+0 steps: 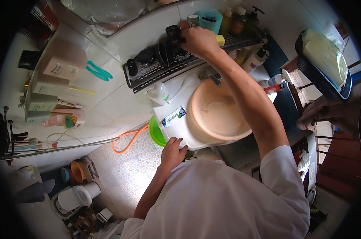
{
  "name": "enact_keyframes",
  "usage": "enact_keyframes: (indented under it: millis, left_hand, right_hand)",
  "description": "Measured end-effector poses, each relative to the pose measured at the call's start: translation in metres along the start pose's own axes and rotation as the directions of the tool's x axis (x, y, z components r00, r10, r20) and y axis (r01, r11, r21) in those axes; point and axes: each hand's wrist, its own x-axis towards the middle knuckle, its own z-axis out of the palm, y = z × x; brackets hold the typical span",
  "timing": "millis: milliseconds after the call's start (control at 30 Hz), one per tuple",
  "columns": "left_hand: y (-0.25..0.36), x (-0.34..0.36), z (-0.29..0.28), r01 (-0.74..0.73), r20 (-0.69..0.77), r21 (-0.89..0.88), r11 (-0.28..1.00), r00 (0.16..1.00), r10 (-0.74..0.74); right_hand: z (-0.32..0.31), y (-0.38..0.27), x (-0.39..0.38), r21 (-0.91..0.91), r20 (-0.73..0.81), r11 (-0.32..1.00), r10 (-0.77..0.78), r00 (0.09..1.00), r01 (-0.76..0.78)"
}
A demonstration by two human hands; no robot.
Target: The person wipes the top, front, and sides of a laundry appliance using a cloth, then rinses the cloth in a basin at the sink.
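Observation:
My right hand (200, 42) reaches up to the black slotted shelf (156, 73) on the tiled wall. Its fingers are curled at a cluster of black items (172, 38); what they hold is hidden. A teal cup (210, 22) stands just behind this hand, with a yellow block (220, 40) by the wrist. My left hand (173, 153) rests at the front left edge of the white sink (182, 133), fingers loosely bent and apart, holding nothing visible. A toothpaste tube or box (174, 116) lies on the rim nearby. In the sink sits a peach basin (220, 109) with water.
A metal faucet (210, 77) stands behind the basin, under my right forearm. Bottles (238, 22) line the shelf's right end. A white bottle (158, 93) stands on the sink's left. Below are a green bucket (156, 131) and orange hose (122, 149). A dark basket (325, 63) hangs right.

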Motion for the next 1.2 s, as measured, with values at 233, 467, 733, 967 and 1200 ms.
enact_keyframes:
  millis: [233, 467, 733, 967, 1200]
  left_hand:
    - [-0.009, -0.004, -0.001, -0.037, -0.002, 0.026, 0.999, 0.999, 0.037]
    - [-0.003, 0.011, -0.009, -0.021, 0.023, -0.115, 0.993, 0.999, 0.024]
    - [0.013, 0.061, 0.000, 0.616, 0.650, -0.742, 0.263, 0.758, 0.061]
    - [0.060, 0.158, 0.082, 0.736, 0.730, -0.676, 0.041, 0.676, -0.098]
    - [0.008, 0.248, 0.168, 0.721, 0.706, -0.693, -0.022, 0.671, -0.226]
  right_hand:
    - [-0.014, -0.008, -0.011, -0.006, 0.018, 1.000, 0.030, 0.999, -0.030]
    - [-0.004, 0.058, -0.129, 0.594, 0.109, 0.737, 0.325, 0.939, -0.324]
    - [0.142, 0.135, -0.289, -0.023, 0.592, 0.969, 0.210, 0.778, -0.244]
    - [0.210, 0.171, -0.265, -0.160, 0.511, 0.891, 0.444, 0.736, -0.426]
    - [0.196, 0.087, -0.237, 0.206, 0.597, 0.787, 0.370, 0.712, -0.582]
